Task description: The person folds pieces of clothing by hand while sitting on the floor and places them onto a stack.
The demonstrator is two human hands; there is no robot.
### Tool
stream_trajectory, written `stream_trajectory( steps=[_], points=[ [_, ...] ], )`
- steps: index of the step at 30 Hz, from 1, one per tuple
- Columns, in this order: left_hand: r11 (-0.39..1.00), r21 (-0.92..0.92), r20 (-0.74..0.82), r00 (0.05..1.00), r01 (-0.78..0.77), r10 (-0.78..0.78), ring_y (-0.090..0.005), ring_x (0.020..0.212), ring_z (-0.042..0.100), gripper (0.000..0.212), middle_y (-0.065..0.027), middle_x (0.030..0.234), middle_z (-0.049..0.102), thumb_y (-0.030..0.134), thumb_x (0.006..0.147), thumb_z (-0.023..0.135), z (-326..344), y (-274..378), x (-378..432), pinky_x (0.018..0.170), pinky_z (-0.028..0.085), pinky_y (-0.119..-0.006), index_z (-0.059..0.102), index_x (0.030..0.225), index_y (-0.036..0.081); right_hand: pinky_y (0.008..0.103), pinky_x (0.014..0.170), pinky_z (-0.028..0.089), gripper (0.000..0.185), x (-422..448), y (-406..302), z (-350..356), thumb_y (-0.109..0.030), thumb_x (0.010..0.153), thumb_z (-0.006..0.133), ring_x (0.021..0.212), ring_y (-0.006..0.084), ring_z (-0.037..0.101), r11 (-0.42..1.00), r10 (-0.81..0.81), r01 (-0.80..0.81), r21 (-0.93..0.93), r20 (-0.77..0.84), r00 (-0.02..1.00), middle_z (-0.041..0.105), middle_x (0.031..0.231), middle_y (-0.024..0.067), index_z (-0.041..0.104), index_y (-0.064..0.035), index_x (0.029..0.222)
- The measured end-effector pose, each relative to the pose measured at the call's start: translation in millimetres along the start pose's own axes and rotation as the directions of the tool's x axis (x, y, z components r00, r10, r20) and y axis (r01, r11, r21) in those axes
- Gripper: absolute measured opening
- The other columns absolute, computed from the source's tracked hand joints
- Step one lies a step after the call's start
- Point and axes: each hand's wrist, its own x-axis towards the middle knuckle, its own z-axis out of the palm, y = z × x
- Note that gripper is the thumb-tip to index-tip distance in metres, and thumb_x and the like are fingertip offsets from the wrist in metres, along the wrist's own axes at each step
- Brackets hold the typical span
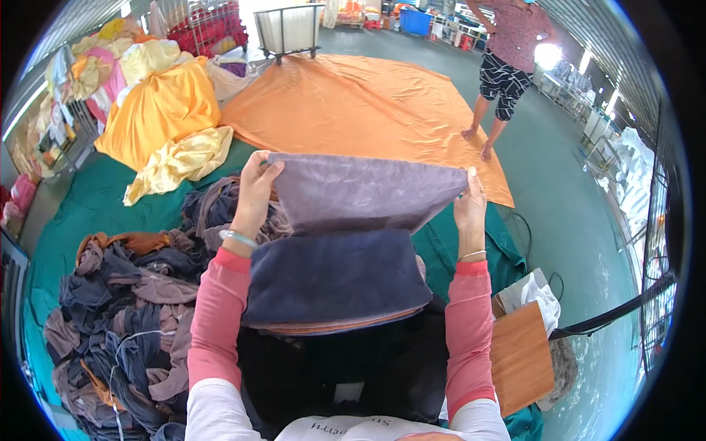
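Observation:
A mauve-grey cloth (367,190), likely a towel, is stretched out in front of me by its two far corners. My left hand (256,184) pinches one corner between thumb and fingers. At the opposite corner, my right hand (470,195) grips the cloth's edge. The cloth's lower part hangs down at the far side of a folded stack just below it. On top of that stack lies a folded dark navy cloth (336,278), with brown and orange layers showing at its near edge. The stack rests over my lap.
A heap of crumpled navy, brown and orange cloths (132,308) lies at left on a green sheet (110,204). Ahead are yellow fabric (165,116), an orange sheet (353,110) and a wheeled cart (288,30). A person (510,66) stands at the orange sheet's edge. A wooden board (521,358) is at right.

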Motion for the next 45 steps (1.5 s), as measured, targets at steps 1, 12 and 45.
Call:
stream_trajectory(
  steps=[1, 12, 45],
  points=[
    [0.999, -0.004, -0.045, 0.998, -0.033, 0.032, -0.0045, 0.072, 0.055, 0.014, 0.0029, 0.084, 0.058, 0.006, 0.087, 0.058, -5, -3, 2, 0.06, 0.044, -0.019, 0.05, 0.098, 0.011, 0.0339, 0.087, 0.04, 0.024, 2, 4, 3, -0.028, 0.087, 0.063, 0.096, 0.0131, 0.055, 0.999, 0.026, -0.027, -0.028, -0.04, 0.999, 0.062, 0.1, 0.001, 0.063, -0.0093, 0.102],
    [0.936, 0.123, 0.05, 0.944, -0.33, 0.327, -0.0075, 0.084, 0.055, 0.021, -0.0016, 0.101, 0.057, -0.008, 0.08, 0.058, 24, 123, -66, 0.071, 0.045, -0.02, 0.061, 0.099, 0.002, 0.0405, 0.098, 0.038, 0.025, -39, -69, -2, -0.026, 0.092, 0.053, 0.107, 0.0205, 0.053, 0.97, -0.233, 0.186, 0.157, 0.374, 0.898, 0.059, 0.108, 0.0079, 0.056, -0.0055, 0.105],
    [0.336, 0.856, 0.463, 0.872, -0.393, -0.161, -0.0226, 0.082, 0.053, 0.021, -0.0021, 0.081, 0.058, 0.006, 0.059, 0.068, -5, 111, -166, 0.076, 0.04, -0.033, 0.059, 0.077, 0.009, 0.0284, 0.091, 0.041, 0.037, -120, -21, 11, -0.001, 0.083, 0.053, 0.105, 0.0159, 0.053, 0.943, 0.327, -0.252, -0.217, 0.468, 0.821, 0.056, 0.113, 0.0069, 0.047, -0.0019, 0.12]
  ],
)
